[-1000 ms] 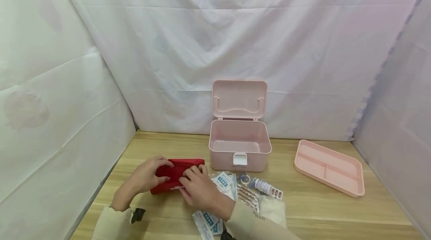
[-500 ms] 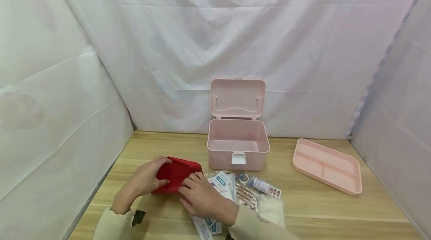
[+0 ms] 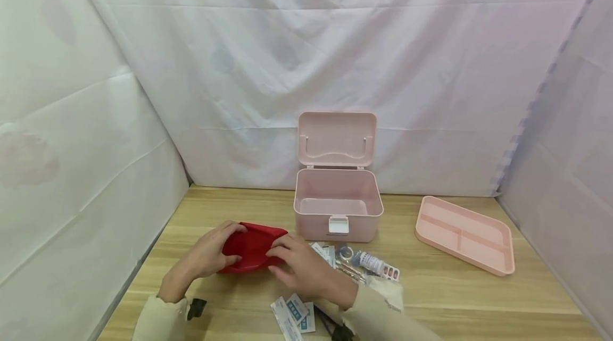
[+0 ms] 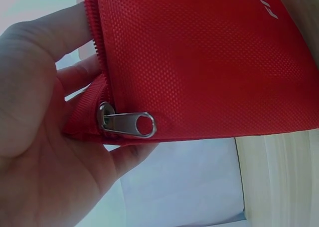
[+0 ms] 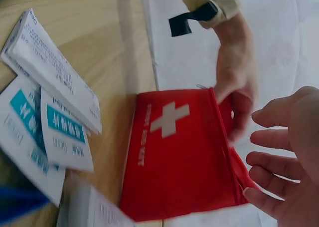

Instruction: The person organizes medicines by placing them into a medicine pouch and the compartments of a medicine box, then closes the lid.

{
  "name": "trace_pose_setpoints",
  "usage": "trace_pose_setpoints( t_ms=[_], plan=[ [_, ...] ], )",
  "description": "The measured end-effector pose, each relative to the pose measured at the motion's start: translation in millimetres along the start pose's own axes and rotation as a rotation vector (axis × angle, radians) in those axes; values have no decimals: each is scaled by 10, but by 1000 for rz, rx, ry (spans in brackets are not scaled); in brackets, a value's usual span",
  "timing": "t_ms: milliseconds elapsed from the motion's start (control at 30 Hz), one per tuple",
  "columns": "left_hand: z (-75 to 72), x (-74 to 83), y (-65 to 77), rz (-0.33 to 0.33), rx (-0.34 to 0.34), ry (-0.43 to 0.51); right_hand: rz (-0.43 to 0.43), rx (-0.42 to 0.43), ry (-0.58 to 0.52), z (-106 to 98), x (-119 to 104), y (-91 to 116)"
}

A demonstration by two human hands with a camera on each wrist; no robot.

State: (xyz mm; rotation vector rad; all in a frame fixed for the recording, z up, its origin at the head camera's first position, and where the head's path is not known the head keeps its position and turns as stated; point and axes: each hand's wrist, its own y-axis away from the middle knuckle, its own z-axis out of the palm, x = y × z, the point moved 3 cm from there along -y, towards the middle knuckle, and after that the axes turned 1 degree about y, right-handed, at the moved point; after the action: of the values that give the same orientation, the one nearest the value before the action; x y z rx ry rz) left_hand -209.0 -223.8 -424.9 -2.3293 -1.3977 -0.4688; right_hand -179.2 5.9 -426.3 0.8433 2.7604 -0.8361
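A red zippered first-aid pouch [image 3: 250, 248] with a white cross stands on the table at the left, its mouth spread apart. My left hand [image 3: 213, 248] grips its left end, fingers and thumb at the mouth's edge. The metal zipper pull [image 4: 132, 124] hangs by that corner in the left wrist view. My right hand [image 3: 306, 269] is at the pouch's right end with its fingers loosely extended. In the right wrist view one fingertip of the right hand [image 5: 294, 167] meets the pouch's corner, and the other fingers are apart from it.
A pink lidded box [image 3: 337, 229] stands raised-lid at the back. The pink divided tray [image 3: 460, 232] lies to its right. Flat packets [image 3: 287, 319] lie in front. A white bottle [image 3: 371, 262], a tape roll [image 3: 346, 253] and a pill blister [image 3: 391, 273] lie right of my hand.
My right hand has left the pouch's front edge and shifted right toward its right corner. The pouch has turned slightly and its mouth gapes wider. My left hand has kept its grip.
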Motion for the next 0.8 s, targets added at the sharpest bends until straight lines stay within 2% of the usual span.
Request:
trace_pose_setpoints(
  t_ms=[167,367,800],
  plan=[
    [4,-7,-12,-5,-18,9,127,14,-113,-109,179,128],
    [16,-26,-17,7,-20,10,370,-11,-276,-60,448,297],
    [24,-39,-45,3,-33,34,606,-15,-246,-21,748,596]
  ],
)
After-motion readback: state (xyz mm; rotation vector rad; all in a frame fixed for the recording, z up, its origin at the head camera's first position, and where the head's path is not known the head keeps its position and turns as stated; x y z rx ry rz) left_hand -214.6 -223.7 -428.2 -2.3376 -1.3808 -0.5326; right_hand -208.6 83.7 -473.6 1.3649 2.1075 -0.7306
